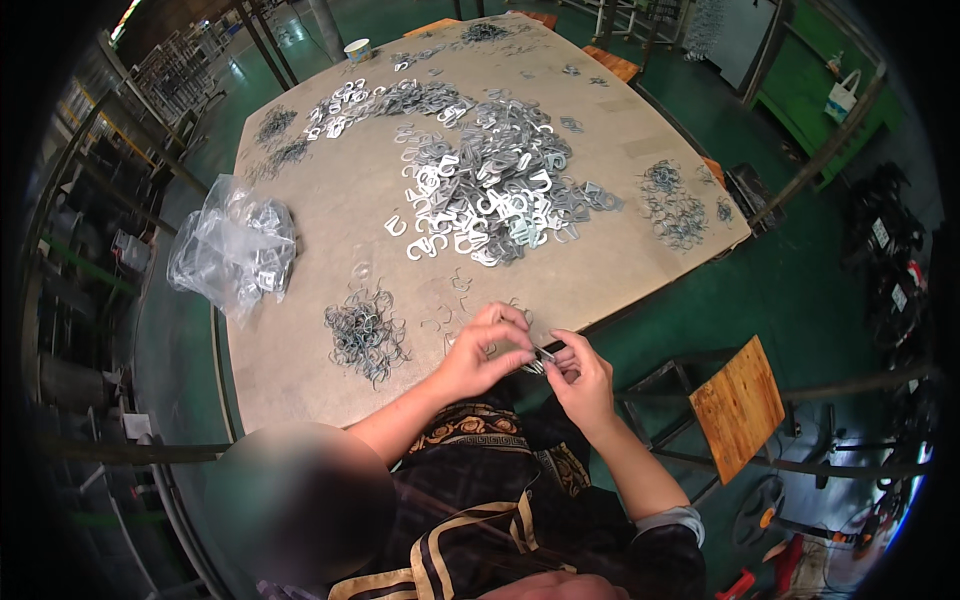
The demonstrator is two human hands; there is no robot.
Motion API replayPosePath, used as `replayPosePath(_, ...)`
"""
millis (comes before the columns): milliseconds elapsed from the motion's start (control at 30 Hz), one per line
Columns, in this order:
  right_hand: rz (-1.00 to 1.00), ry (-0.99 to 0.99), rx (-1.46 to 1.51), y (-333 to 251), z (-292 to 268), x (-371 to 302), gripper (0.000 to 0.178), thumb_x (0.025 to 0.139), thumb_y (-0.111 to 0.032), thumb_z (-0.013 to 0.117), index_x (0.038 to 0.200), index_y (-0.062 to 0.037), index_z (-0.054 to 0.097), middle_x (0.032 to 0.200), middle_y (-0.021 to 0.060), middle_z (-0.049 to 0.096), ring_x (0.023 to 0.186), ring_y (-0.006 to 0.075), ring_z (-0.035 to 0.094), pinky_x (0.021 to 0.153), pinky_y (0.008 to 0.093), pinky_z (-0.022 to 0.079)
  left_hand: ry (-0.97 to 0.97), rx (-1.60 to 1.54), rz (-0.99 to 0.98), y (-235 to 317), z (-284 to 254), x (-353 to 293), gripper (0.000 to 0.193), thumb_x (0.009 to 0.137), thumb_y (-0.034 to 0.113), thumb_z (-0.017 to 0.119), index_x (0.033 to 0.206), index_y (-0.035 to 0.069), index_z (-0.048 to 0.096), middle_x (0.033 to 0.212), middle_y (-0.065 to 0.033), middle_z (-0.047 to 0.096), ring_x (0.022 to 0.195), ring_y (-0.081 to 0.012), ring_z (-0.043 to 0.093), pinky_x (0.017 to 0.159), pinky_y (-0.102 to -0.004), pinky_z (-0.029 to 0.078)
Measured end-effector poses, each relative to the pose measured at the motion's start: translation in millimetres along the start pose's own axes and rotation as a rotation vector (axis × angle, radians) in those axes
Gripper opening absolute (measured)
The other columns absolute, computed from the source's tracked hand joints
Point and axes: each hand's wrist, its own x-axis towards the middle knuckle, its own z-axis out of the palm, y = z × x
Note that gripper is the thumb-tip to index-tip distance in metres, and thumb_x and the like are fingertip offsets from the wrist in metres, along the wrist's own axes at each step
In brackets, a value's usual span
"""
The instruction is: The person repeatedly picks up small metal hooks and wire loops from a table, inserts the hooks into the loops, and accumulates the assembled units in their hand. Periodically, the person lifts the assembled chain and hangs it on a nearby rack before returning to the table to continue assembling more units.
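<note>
Clock centred on the hands, 12 = far side of worktop (330, 215).

Left hand (487, 352) and right hand (582, 382) are close together, fingertips nearly meeting, both pinched on a small metal piece (541, 356). Exact shape is hidden by the fingers; can't tell if it's one part or two joined. Fingertip grip rather than full fist, presumably because the part is tiny and wants fine turning. Held at or just past the near edge of the worktop, in front of the torso; my guess is that keeps elbows low and the work in sight.

Main heap of flat metal hooks (485, 190) sits between 11 and 12, likely put there for a short reach by either hand. More flat hooks trail off beyond it, around 11. Pile of thin wire pieces (365, 335) at 9, nearest the left hand, probably kept apart so the two kinds don't tangle (they look like they would). A few loose wire bits (455, 300) lie at 10, between that pile and the heap.

Another wire pile (675, 205) between 1 and 2, near the right edge. Clear plastic bag (230, 245) at 10, slumped on the left edge with metal parts inside, perhaps parked there out of the way.
</note>
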Motion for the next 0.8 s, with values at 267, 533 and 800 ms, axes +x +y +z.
replayPosePath(267,-0.049,-0.022,0.026,-10.1,9.7,-2.9,0.045,0.077,0.006,0.068,0.119,-0.0015,0.056,0.081,0.0108,0.067,0.074,0.0201,0.069,0.068,0.0306,0.056,0.144,0.026,0.065,-18.9,28.9,-26.3,0.012,0.078,0.005,0.072,0.088,0.005,0.065,0.103,-0.0105,0.056,0.1,-0.0261,0.053,0.089,-0.0357,0.042)
replayPosePath(533,-0.154,-0.031,0.271,16.0,-11.8,12.2,0.043,0.077,0.004,0.066,0.118,0.0024,0.055,0.077,0.0104,0.067,0.066,0.015,0.066,0.064,0.0253,0.052,0.2,-0.073,0.17,-21.3,33.7,-37.0,0.01,0.081,-0.008,0.063,0.084,0.0,0.059,0.087,-0.014,0.066,0.082,-0.027,0.065,0.075,-0.0347,0.052)
replayPosePath(800,-0.252,-0.03,-0.428,71.0,36.4,111.9,0.026,0.084,-0.013,0.067,0.108,-0.0029,0.067,0.092,0.0138,0.061,0.088,0.0303,0.059,0.078,0.0389,0.049,0.13,-0.074,0.194,-14.1,36.7,-44.8,0.01,0.081,-0.007,0.065,0.086,0.0,0.059,0.085,-0.0133,0.066,0.082,-0.027,0.065,0.073,-0.0344,0.052)
